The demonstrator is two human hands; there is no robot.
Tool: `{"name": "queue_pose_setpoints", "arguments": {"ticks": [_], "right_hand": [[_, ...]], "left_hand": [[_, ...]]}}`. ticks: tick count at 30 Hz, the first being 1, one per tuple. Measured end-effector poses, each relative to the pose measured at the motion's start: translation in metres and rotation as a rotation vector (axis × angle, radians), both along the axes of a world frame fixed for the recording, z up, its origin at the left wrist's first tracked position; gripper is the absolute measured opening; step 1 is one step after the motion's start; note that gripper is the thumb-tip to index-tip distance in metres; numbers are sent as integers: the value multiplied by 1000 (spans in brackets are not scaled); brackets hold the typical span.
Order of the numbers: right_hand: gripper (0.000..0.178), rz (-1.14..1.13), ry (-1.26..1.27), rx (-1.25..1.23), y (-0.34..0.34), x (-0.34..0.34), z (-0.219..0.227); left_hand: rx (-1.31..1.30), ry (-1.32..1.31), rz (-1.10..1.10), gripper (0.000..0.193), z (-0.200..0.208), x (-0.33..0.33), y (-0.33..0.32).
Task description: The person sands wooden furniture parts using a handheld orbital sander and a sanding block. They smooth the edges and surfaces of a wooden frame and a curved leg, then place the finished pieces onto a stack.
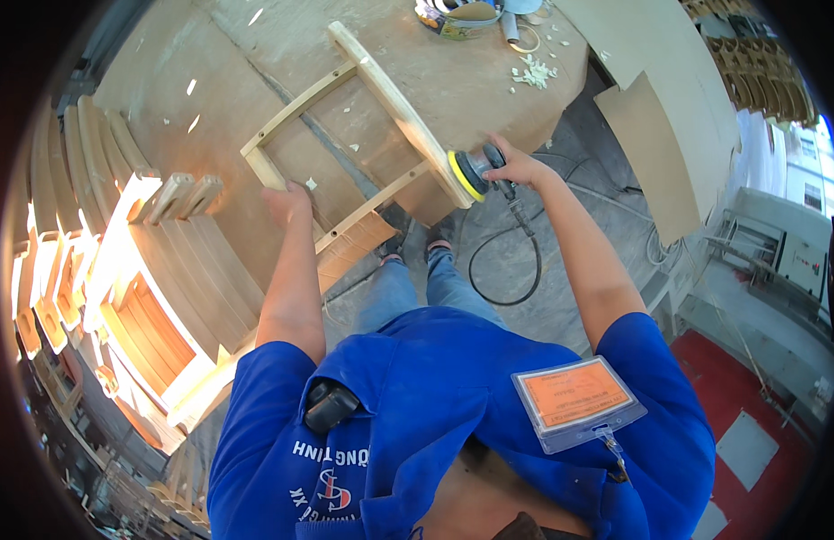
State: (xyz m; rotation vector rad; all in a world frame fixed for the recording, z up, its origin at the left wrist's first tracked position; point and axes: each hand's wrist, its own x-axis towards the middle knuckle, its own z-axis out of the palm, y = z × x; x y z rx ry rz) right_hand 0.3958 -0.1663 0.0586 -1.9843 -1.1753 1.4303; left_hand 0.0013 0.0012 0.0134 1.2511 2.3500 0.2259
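Observation:
A pale wooden chair frame (401,103), with two long rails and two crosspieces, is tilted over the brown-covered work surface in front of me. My left hand (289,203) is closed round its left rail, near the corner. In my right hand (520,167) is a disc sander (474,171) with a yellow pad edge, fingers wrapped over its dark body. The pad stands against the outer side of the right rail, close to its near end; whether it is spinning cannot be seen. A black hose (526,222) runs from the sander down toward the floor.
Curved wooden parts (188,270) are stacked at my left, with more behind them. Wood shavings (535,72), a tape roll (525,39) and a container of odds and ends (462,18) lie at the far side. A brown board (655,153) leans at right; the hose loops by my feet.

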Motion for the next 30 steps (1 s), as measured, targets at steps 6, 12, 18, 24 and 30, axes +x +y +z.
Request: {"name": "queue_pose_setpoints", "arguments": {"ticks": [6,12,18,24,30], "right_hand": [[83,-33,-643,267,-18,-58,57],[59,661,-915,285,-49,-127,75],[71,338,-794,249,-48,-87,58],[86,47,-97,149,-47,-20,13],[91,-300,99,-71,-56,9,-4]], "left_hand": [[-31,41,6,46,-2,0,0],[20,-15,-33,46,0,-2,0],[-2,14,-7,45,1,-1,0],[11,37,1,44,-4,2,-1],[-5,29,4,46,-1,5,1]]}}
